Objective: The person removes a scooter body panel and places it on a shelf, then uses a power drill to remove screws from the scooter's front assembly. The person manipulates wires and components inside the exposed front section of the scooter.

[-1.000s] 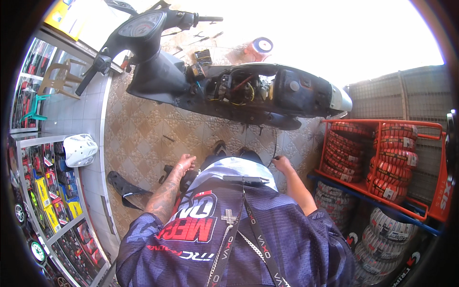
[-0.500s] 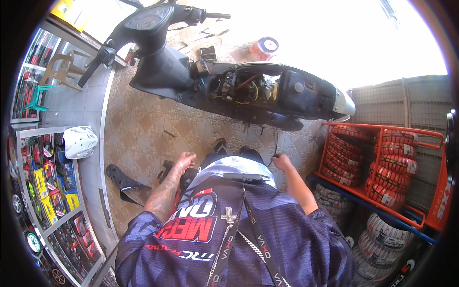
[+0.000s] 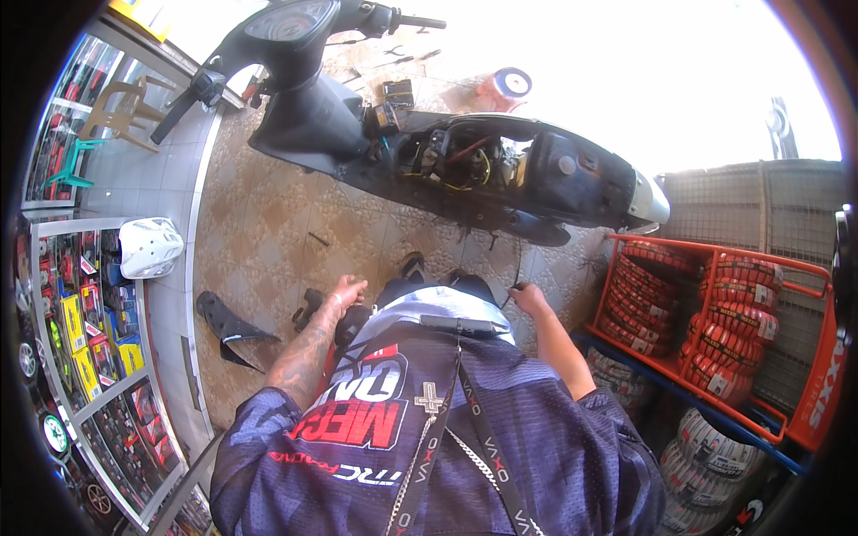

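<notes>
A black scooter (image 3: pixel 465 161) with its body panels off stands across the tiled floor ahead of me, wiring and engine bay exposed. My left hand (image 3: pixel 344 291) hangs by my left hip, fingers loosely apart, just beside a small black part (image 3: pixel 310 308) on the floor; whether it touches the part is unclear. By my right hip my right hand (image 3: pixel 527 299) is closed on a thin black cable (image 3: pixel 518 263) that runs up toward the scooter. My shirt front hides my legs and most of the floor below me.
A black body panel (image 3: pixel 228 329) lies on the tiles at my left. A white panel (image 3: pixel 150 247) rests on a glass display case (image 3: pixel 80 357). An orange rack of wrapped tyres (image 3: pixel 724 322) stands at right. A plastic chair (image 3: pixel 112 116) stands at far left.
The view has shifted a little closer to the scooter. Both hands stay at my hips in nearly the same pose.
</notes>
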Demonstrator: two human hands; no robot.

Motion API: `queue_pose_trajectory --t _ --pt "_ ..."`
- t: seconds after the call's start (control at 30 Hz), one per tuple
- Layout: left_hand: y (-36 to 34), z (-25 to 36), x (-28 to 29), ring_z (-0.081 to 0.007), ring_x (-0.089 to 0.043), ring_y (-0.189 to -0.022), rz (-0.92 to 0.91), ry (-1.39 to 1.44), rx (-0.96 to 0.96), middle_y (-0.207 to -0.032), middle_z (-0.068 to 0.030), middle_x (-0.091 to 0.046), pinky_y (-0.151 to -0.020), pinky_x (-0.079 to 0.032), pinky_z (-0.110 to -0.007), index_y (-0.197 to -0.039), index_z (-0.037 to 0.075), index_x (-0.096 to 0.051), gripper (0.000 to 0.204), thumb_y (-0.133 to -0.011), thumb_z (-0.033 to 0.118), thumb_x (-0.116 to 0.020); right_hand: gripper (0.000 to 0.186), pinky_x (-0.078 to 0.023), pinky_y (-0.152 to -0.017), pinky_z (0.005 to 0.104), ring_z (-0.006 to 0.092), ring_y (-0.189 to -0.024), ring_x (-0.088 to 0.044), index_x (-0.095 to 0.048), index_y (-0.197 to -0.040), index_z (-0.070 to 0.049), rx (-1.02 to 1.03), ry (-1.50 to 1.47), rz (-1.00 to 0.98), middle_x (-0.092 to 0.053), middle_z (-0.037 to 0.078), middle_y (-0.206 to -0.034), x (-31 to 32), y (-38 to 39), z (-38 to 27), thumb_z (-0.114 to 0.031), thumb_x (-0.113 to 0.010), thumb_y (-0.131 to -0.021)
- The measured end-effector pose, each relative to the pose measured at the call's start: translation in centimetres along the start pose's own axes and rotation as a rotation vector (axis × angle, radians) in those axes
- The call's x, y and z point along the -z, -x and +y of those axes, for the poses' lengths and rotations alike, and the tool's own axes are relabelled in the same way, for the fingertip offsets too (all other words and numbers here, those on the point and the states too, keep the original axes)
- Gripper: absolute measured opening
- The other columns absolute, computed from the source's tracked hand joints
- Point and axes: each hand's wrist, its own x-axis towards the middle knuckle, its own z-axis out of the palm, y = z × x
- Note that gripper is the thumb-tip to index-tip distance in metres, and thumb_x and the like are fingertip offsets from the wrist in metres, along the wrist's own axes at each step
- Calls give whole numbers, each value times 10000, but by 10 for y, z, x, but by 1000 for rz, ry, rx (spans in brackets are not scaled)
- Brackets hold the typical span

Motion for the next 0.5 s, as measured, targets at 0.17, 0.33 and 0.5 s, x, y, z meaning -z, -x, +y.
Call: queue_pose_trajectory --t 0.17,0.33,0.5 --pt "4 5 -1 -159 -581 -787 1 -34 0 -1016 -94 -589 -680 -535 -350 -1458 72 -300 733 -892 263 -724 401 -510 -905 416 352 -1048 -663 -716 -1081 -39 13 1 -16 -704 206 -1067 2 -1 2 -346 -648 -832" --pt "5 6 0 -166 -588 -795 -12 -22 -6 -1025 -99 -593 -692 -544 -357 -1463 71 -292 757 -884 279 -732 389 -512 -889 412 348 -1027 -669 -718 -1067 -43 -11 -42 -11 -709 205 -1043 -2 0 4 -343 -648 -830" --pt "5 6 1 -166 -599 -788 12 -41 9 -1017 -104 -602 -681 -555 -352 -1466 65 -290 780 -873 289 -744 380 -513 -870 420 349 -1008 -672 -719 -1037 -37 -13 -51 -9 -711 202 -1014 -10 2 8 -346 -644 -830"
